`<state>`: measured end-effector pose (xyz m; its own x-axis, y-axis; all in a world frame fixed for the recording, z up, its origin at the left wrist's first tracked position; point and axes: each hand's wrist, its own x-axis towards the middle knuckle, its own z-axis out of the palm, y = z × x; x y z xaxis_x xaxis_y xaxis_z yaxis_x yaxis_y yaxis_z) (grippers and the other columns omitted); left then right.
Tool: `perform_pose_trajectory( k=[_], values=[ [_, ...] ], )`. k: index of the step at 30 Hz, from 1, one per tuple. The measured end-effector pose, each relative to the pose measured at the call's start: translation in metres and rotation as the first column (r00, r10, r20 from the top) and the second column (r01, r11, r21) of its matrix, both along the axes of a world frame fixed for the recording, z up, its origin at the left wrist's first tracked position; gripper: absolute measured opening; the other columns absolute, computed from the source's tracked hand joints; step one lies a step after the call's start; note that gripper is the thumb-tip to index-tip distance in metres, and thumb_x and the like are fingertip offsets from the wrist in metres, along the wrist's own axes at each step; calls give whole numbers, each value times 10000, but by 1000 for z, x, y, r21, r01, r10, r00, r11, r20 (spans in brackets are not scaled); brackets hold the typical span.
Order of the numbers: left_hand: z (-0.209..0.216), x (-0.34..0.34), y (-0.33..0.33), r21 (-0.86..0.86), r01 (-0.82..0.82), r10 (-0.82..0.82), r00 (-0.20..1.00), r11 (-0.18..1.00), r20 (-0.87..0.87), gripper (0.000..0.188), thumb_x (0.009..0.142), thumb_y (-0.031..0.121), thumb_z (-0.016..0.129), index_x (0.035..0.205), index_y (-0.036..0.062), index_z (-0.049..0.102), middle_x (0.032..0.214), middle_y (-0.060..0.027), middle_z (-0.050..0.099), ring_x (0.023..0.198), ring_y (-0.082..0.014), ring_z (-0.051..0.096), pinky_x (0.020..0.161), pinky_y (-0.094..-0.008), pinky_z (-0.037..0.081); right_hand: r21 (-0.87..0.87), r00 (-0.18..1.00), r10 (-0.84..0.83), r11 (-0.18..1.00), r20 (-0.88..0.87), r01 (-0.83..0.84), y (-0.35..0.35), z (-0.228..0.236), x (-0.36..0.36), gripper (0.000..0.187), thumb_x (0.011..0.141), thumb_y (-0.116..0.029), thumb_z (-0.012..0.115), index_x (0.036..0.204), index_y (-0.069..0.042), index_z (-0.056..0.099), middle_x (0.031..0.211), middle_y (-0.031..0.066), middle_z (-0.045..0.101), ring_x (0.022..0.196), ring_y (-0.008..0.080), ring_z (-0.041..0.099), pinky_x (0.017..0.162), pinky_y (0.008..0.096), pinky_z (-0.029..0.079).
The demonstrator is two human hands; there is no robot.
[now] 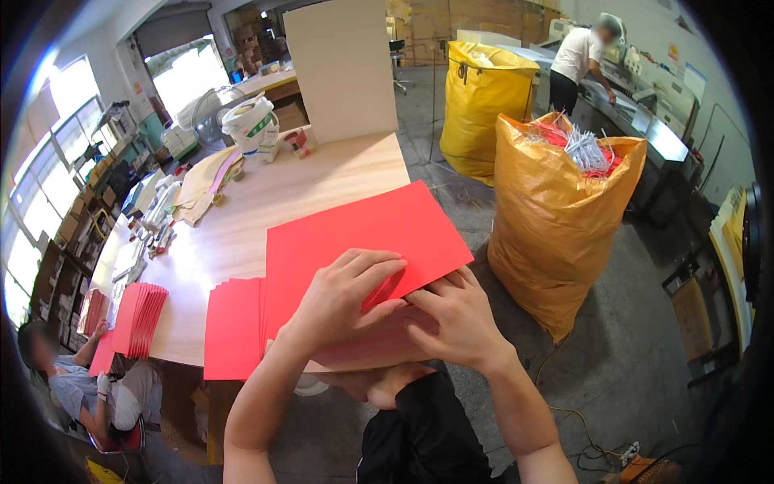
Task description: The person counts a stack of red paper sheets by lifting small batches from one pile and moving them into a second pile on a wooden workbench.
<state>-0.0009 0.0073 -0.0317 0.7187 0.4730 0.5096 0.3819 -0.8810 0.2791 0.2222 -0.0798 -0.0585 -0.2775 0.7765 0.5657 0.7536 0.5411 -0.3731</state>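
Both hands rest on a large red sheet [367, 234] at the near edge of the wooden table [242, 218]. The left hand [343, 298] lies on top of the sheet, its fingers bent and pressing down on the paper. The right hand [455, 319] is just beside it, touching it, and its fingers pinch the near right edge of the same sheet, the thumb over the paper. So both hands are closed on the sheet, close together.

To the left of the left hand, a stack of red sheets [234, 327] lies flat, partly under the large sheet. Further left, a bundle of folded red pieces [139, 319] stands at the table edge, and a seated person [76, 387] works there.

To the right of the right hand, on the floor, stands an orange sack [556, 226] full of paper scraps. Beyond it there is a yellow sack [484, 105]. Far ahead of the hands, a pale upright board [343, 68] and a white bucket [251, 125] stand on the table, and another person [580, 60] stands at a machine.
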Motion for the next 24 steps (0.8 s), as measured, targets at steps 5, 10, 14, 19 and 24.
perform_pose_trajectory(
  k=[5,10,14,19,24],
  values=[
    [3,2,0,-11,-14,14,1000,1000,10,461,901,302,850,1307,113,738,1341,-74,733,1206,-321,702,951,-448,614,23,1000,1,1000,-5,-1,1,0,-1,478,822,-248,764,1273,-94,730,1366,158,692,1373,365,583,1252,520,369],
    [1,2,2,6,-20,20,1000,1000,9,420,940,352,825,1282,123,740,1315,-71,734,1199,-311,698,913,-447,618,25,1000,-6,1000,-4,6,0,1,-1,491,832,-248,762,1291,-79,723,1343,165,702,1358,367,595,1247,510,379],
    [-1,4,3,23,-43,43,999,999,12,404,941,344,824,1270,124,744,1307,-69,733,1204,-309,695,916,-447,618,30,999,-12,999,-30,13,2,0,-1,502,846,-262,759,1302,-58,714,1306,169,721,1314,377,623,1238,506,392],
    [-4,3,3,81,-56,53,998,995,34,393,944,349,823,1259,125,749,1309,-66,728,1212,-303,690,925,-451,616,36,991,17,999,-135,-12,2,0,1,368,881,-153,744,1224,-21,736,1224,175,747,1246,384,661,1167,489,467],
    [0,5,2,19,-38,38,999,999,-5,447,917,331,840,1301,122,746,1286,-92,745,1172,-336,723,966,-456,603,-47,799,-152,987,-581,154,-7,-16,38,109,933,-76,763,1006,0,739,1067,184,756,901,316,729,857,388,588]
  ],
)
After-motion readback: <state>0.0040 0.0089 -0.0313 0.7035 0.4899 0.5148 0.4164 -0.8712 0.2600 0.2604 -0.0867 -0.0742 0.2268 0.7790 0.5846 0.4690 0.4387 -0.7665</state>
